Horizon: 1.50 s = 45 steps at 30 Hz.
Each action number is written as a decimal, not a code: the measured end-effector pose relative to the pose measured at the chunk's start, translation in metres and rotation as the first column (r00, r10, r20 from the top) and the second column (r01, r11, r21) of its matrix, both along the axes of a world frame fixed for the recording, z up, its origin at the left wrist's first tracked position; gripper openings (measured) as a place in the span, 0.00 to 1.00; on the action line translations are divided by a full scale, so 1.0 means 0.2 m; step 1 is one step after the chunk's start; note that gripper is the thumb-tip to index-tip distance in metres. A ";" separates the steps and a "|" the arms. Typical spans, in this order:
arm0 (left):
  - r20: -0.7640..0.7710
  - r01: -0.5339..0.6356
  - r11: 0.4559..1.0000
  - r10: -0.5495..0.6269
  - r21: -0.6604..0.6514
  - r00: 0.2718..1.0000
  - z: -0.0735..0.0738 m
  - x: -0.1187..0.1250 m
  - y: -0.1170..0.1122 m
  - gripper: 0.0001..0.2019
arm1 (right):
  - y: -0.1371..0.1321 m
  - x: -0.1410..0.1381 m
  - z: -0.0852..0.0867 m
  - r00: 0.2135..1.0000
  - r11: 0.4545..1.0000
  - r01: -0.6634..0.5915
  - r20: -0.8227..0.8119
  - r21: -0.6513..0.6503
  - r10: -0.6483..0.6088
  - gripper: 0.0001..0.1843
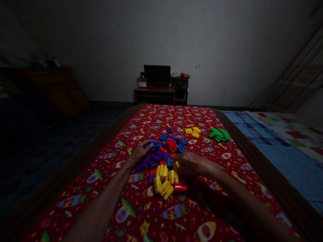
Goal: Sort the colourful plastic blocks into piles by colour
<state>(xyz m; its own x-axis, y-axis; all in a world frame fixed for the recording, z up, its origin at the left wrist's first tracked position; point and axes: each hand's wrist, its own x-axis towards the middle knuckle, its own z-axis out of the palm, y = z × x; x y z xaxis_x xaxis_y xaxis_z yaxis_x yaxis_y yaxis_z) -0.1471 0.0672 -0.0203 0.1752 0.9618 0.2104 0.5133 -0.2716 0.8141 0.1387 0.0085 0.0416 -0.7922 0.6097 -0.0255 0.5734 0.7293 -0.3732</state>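
Left hand (140,152) splayed palm-down on blue plastic pegs (156,145), right hand (194,164) curled over yellow pegs (163,185), grip unclear

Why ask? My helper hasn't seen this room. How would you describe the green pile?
On the red rocket-print bedspread, look past both hands toward the right edge. There, a tight heap of green plastic pieces lies apart from the yellow and blue ones.

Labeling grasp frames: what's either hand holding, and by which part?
Cannot tell for certain. The left hand has its fingertips on blue plastic pieces, the right hand its fingertips at yellow plastic pieces. Neither shows a clear grip.
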 end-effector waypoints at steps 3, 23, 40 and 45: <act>0.045 0.004 1.000 -0.004 -0.003 0.999 -0.01 0.00 0.00 0.31 | 0.09 0.05 0.00 0.988 0.995 0.087 -0.129 0.052 -0.080 0.21; 0.043 -0.001 1.000 0.001 -0.009 0.999 -0.01 -0.01 0.00 0.29 | 0.52 0.22 -0.09 0.800 0.781 0.568 -0.397 0.260 -0.449 0.18; 0.004 -0.003 1.000 0.003 -0.007 1.000 0.01 -0.01 -0.01 0.29 | -0.05 0.15 -0.04 0.997 0.995 0.059 0.046 0.082 -0.063 0.11; 0.004 -0.013 1.000 0.013 -0.023 1.000 0.00 -0.01 0.00 0.29 | 0.24 0.23 0.07 0.941 0.923 0.334 -0.120 0.190 -0.316 0.11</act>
